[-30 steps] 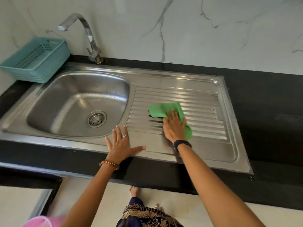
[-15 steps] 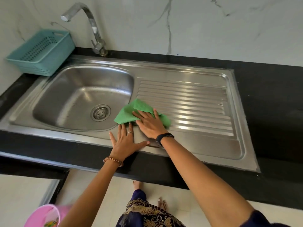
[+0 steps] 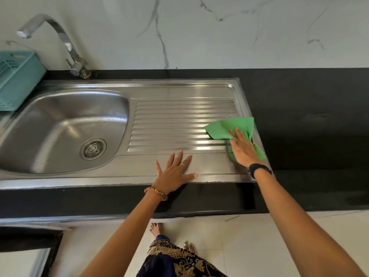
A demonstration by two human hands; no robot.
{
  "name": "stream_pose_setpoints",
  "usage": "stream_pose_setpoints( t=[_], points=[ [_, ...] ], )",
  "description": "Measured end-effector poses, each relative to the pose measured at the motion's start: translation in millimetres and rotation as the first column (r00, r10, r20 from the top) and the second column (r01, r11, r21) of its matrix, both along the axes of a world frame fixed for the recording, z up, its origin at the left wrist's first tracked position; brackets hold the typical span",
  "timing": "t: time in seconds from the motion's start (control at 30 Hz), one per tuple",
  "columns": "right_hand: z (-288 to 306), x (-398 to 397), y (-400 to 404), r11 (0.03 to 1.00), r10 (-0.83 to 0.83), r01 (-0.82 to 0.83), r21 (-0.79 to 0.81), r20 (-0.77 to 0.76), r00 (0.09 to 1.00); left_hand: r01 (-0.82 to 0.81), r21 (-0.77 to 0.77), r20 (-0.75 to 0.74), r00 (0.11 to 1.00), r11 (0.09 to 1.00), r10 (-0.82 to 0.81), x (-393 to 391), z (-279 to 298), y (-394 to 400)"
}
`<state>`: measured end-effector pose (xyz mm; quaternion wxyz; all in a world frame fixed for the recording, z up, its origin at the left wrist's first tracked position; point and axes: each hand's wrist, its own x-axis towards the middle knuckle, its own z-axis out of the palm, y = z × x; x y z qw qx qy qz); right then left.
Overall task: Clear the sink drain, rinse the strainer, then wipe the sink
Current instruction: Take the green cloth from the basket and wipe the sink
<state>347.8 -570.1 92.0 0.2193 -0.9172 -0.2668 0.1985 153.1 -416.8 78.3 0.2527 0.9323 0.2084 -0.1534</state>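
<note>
A steel sink [image 3: 179,90] with a ribbed drainboard is set into a black counter. Its round metal strainer [image 3: 93,148] sits in the drain at the bottom of the basin. My right hand [image 3: 242,147] lies flat on a green cloth [image 3: 229,127], pressing it against the drainboard's right edge. The cloth's far part spreads over the ribs and a corner hangs onto the counter. My left hand [image 3: 173,172] rests flat with fingers spread on the sink's front rim, holding nothing.
A curved steel tap [image 3: 60,41] stands behind the basin. A teal plastic basket [image 3: 16,76] sits at the far left. The black counter [image 3: 309,116] extends to the right. A marble wall rises behind. My feet are on the tiled floor below.
My right hand has swept the green cloth from beside the basin across the drainboard to its right edge. My left hand has stayed on the front rim.
</note>
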Motion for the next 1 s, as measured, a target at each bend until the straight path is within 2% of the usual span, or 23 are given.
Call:
stream_pose_setpoints(
  t=[0.07, 0.13, 0.23, 0.4, 0.53, 0.6, 0.7, 0.83, 0.93, 1.0],
  points=[
    [1, -13, 3, 0.995, -0.094, 0.095, 0.032, -0.011, 0.995, -0.008, 0.023, 0.009, 1.0, 1.0, 0.008, -7, 0, 4],
    [-1, -30, 7, 0.987, -0.159, 0.158, 0.019, 0.046, 0.986, -0.051, 0.044, 0.021, 0.999, 0.998, 0.05, -17, 0, 10],
    [-5, -56, 19, 0.989, -0.146, 0.148, -0.01, 0.086, 0.985, -0.154, 0.116, 0.036, 0.988, 0.981, 0.151, -36, 4, 23],
    [-11, -97, 76, 0.998, 0.063, -0.057, -0.04, 0.16, 0.985, -0.314, 0.27, 0.037, 0.948, 0.91, 0.316, -68, 9, 45],
    [-11, -138, 148, 0.942, 0.334, -0.333, -0.036, 0.169, 0.927, -0.448, 0.156, -0.021, 0.889, 0.88, 0.457, -87, 7, 66],
    [-6, -155, 185, 0.909, 0.415, -0.417, 0.006, 0.099, 0.905, -0.451, 0.109, -0.031, 0.889, 0.886, 0.456, -94, 3, 70],
    [-3, -174, 224, 0.822, 0.569, -0.569, -0.003, 0.031, 0.822, -0.442, 0.129, 0.0, 0.895, 0.888, 0.445, -103, -3, 69],
    [-9, -182, 216, 0.714, 0.699, -0.698, -0.049, 0.086, 0.71, -0.466, 0.145, 0.038, 0.884, 0.873, 0.465, -104, -3, 61],
    [-17, -165, 179, 0.757, 0.652, -0.652, -0.049, 0.137, 0.746, -0.38, 0.245, 0.099, 0.925, 0.892, 0.367, -98, 2, 49],
    [-20, -146, 145, 0.822, 0.568, -0.567, -0.054, 0.148, 0.81, -0.33, 0.221, 0.139, 0.942, 0.918, 0.305, -88, 5, 37]
  ],
)
